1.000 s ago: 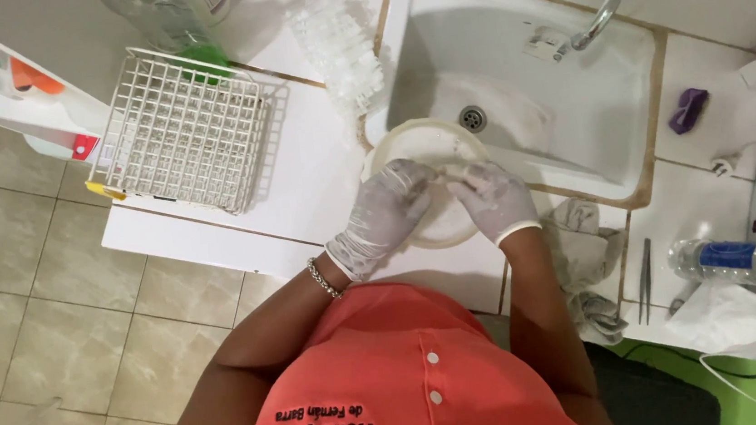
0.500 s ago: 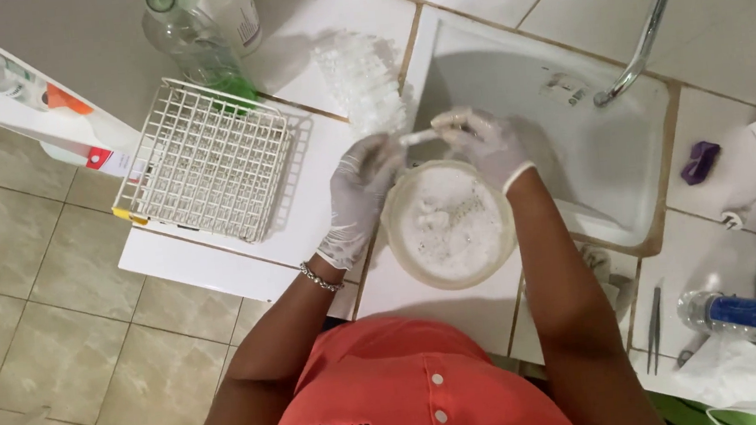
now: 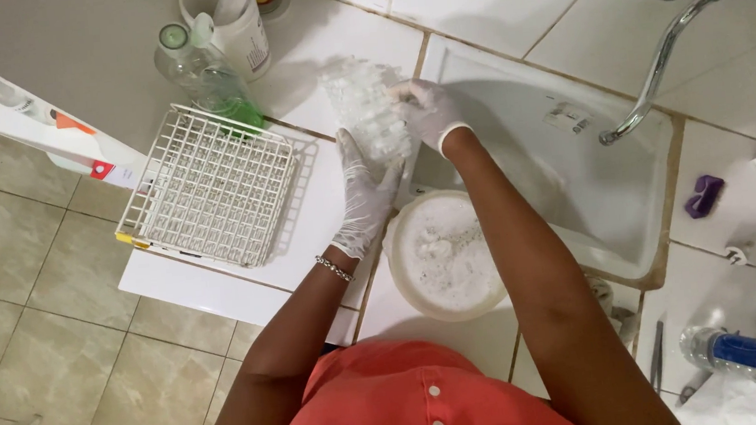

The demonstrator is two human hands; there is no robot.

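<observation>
— While your gloved left hand (image 3: 363, 196) and right hand (image 3: 424, 113) close on the clear crinkled plastic piece (image 3: 367, 113) from below and from the side, where does it sit?

— Above the counter edge, just left of the sink (image 3: 579, 213); the soapy bowl (image 3: 446, 257) lies below your grip, the wire rack (image 3: 212, 186) further left.

— Advice?

— Hold gently; it looks flimsy.

Both arms reach forward, bare to the wrist, hands in white gloves. The left hand (image 3: 366, 195) has its fingers stretched upward, palm turned inward. The right hand (image 3: 427, 112) curls its fingers, facing the left.
</observation>
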